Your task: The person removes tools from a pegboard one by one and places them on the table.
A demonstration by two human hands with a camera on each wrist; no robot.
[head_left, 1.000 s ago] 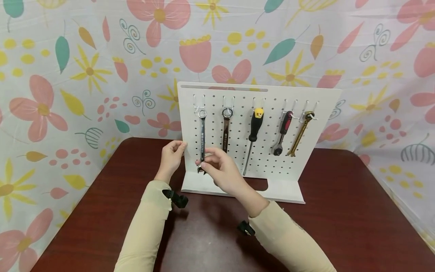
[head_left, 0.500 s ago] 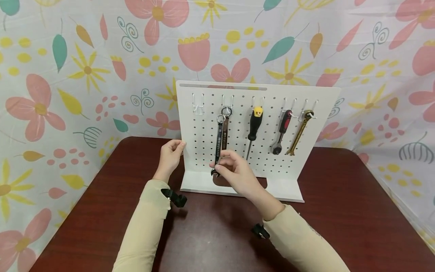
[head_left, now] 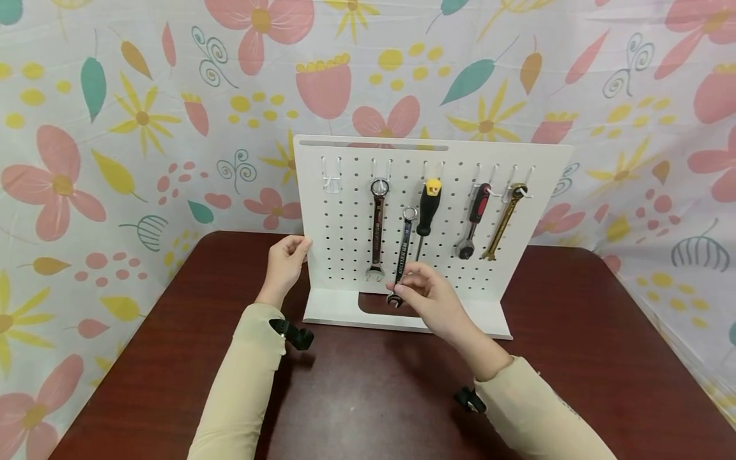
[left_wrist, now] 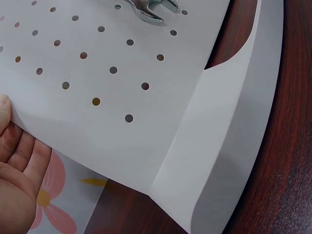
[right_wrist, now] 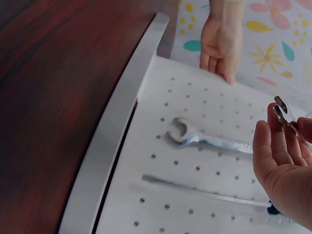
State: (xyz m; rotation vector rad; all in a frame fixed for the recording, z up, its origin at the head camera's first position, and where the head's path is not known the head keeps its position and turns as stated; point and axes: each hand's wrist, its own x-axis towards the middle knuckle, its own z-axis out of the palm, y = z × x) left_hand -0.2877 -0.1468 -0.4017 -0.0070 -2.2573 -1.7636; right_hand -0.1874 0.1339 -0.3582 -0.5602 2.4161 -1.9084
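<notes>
Right hand (head_left: pixel 434 300), fingers curled, is pinching one wrench (head_left: pixel 403 252) near its lower, forked end, off the hooks and in front of the pegboard (head_left: pixel 310 179); left hand (head_left: pixel 285 265) is gripping the pegboard's left edge between thumb and fingers. Beyond, a second wrench (head_left: pixel 377 231), a screwdriver (head_left: pixel 429 206), a ratchet (head_left: pixel 479 206) and a gold wrench (head_left: pixel 503 223) are hanging, while the leftmost hook (head_left: pixel 331 183) is bearing nothing: one tool appears unhooked, its release pending, four remaining hung.
</notes>
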